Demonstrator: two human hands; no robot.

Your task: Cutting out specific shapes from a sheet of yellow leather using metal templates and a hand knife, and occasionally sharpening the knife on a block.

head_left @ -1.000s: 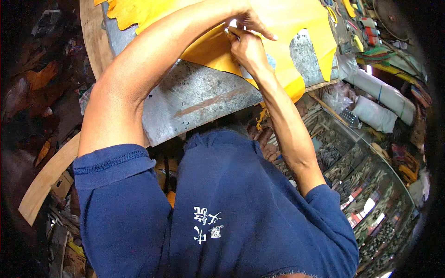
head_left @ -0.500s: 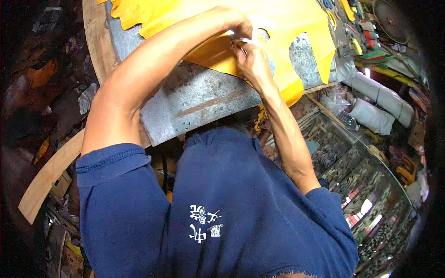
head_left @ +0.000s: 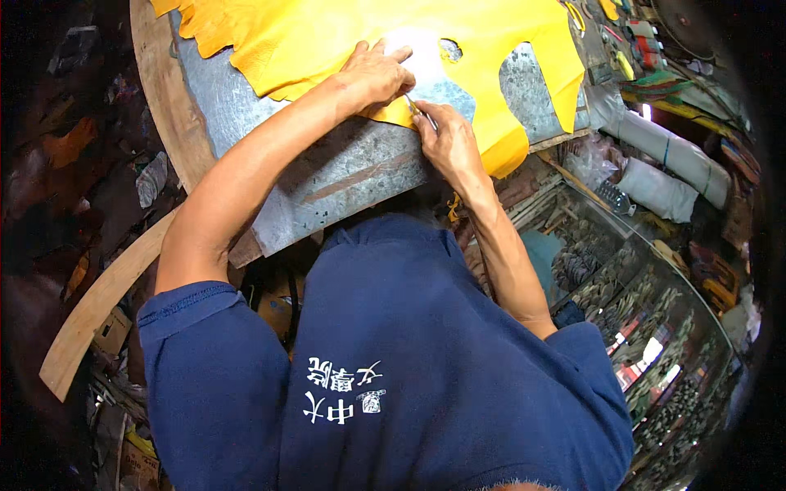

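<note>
Head view: from where I stand, the yellow sheet [head_left: 307,41] lies across a grey metal plate [head_left: 360,155] on the desk [head_left: 160,90], near its front edge. The left hand [head_left: 375,79] rests on the sheet, fingers spread wide; how hard it presses, I can't tell. The right hand [head_left: 449,143] is closed around a slim tool [head_left: 414,107], whose tip points towards the left hand and is just beside it.

That closeness worries me most: if the tip is sharp, which I can't make out, one skid on the hard plate could carry it into those fingers. The sheet could slip too, since one hand alone steadies it and a rounded lobe hangs past the desk's front edge, where its weight or a brushing forearm might drag it. Near the cut-outs, a careless pull could stretch or tear the narrower strips.
</note>
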